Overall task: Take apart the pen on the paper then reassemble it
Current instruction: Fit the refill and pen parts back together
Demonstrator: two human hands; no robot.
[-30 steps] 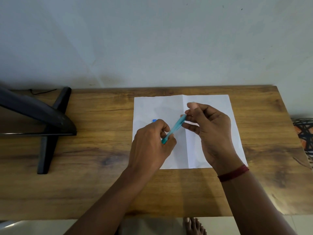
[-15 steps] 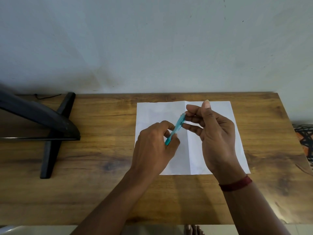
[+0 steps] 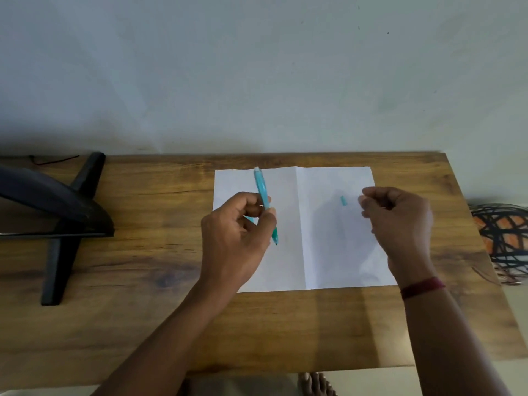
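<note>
A white sheet of paper (image 3: 331, 252) with a centre fold lies on the wooden table (image 3: 137, 315). My left hand (image 3: 237, 238) grips the teal pen body (image 3: 264, 195) over the sheet's left half, its white end pointing away from me and its tip toward me. A small teal pen piece (image 3: 343, 200) lies on the right half of the paper. My right hand (image 3: 397, 224) hovers just right of that piece without touching it, fingers loosely curled and holding nothing. A sliver of teal shows behind my left fingers; what it is cannot be told.
A black monitor on a cross-shaped stand (image 3: 63, 238) occupies the table's left end. Off the right edge sits a black-and-orange woven object (image 3: 503, 238). A grey wall runs along the table's far edge. A bare foot (image 3: 314, 384) shows below the near edge.
Both hands held the pen together before. They have since parted: my left hand keeps the body and moved left, while the small teal piece now lies on the paper by my right hand.
</note>
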